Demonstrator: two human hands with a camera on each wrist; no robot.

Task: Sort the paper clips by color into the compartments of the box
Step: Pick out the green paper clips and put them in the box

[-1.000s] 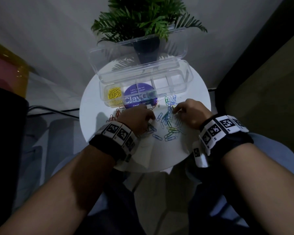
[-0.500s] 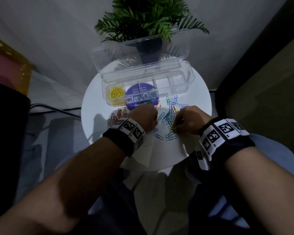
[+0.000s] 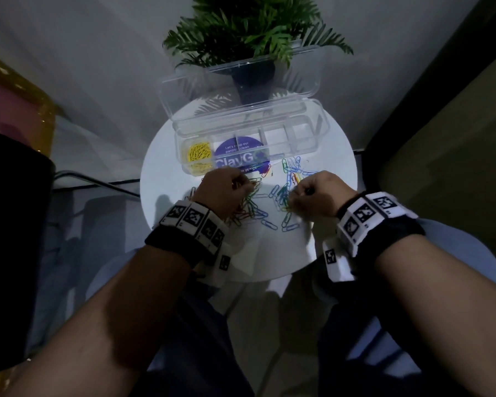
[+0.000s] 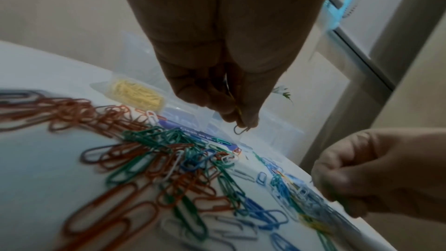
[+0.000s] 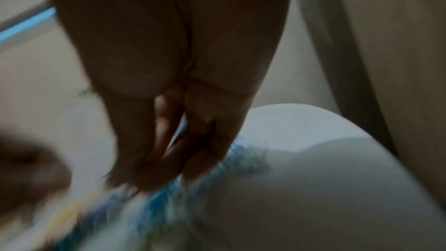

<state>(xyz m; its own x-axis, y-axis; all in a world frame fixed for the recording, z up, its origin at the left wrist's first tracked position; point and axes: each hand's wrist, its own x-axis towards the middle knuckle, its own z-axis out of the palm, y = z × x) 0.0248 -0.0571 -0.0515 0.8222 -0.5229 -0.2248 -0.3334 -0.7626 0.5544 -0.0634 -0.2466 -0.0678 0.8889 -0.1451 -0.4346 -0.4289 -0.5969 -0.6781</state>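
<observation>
box [image 3: 295, 144] top open | raised lid [image 3: 238, 81], plant [image 3: 249, 30] block behind

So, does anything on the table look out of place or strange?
Mostly the loose clips: mixed colours spread over the table in front of the box. Only the yellow clips are sorted, in its leftmost compartment.

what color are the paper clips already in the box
Yellow: the paper clips in the box's leftmost compartment, clearest in the head view.

One clear plastic compartment box [image 3: 295, 138], one round white table [image 3: 327, 239], one green potted plant [image 3: 252, 27], two hands, and way too many loose coloured paper clips [image 3: 284, 193] to count, honestly.
</observation>
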